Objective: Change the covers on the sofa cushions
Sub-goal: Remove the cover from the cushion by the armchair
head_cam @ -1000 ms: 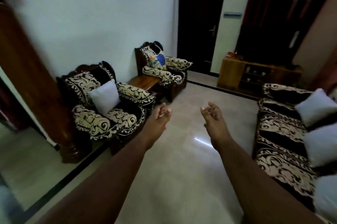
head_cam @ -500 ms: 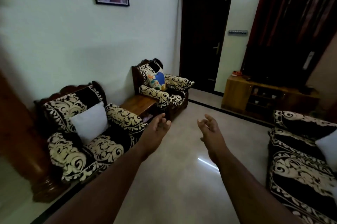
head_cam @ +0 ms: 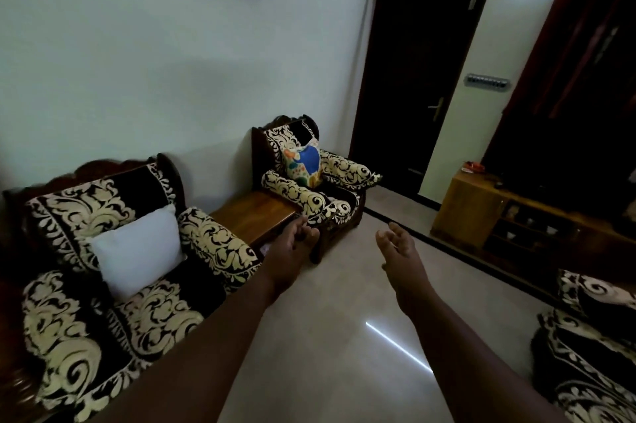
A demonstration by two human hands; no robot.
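A plain white cushion (head_cam: 137, 250) leans on the back of the near armchair (head_cam: 79, 336) at the left. A cushion with a colourful blue and orange cover (head_cam: 304, 162) stands in the far armchair (head_cam: 330, 205) by the wall. My left hand (head_cam: 290, 254) and my right hand (head_cam: 401, 257) are stretched forward over the floor, both empty with loosely spread fingers. Neither hand touches a cushion. The left hand is level with the wooden side table's front corner.
A wooden side table (head_cam: 254, 216) stands between the two armchairs. A patterned sofa (head_cam: 592, 347) runs along the right edge. A low wooden cabinet (head_cam: 481, 212) stands under dark red curtains. A dark door (head_cam: 416, 78) is shut ahead. The polished floor (head_cam: 344, 336) lies between the seats.
The view has tilted up and swung left, so the sofa's white cushions at the right have left the frame. Both hands stay outstretched and empty.
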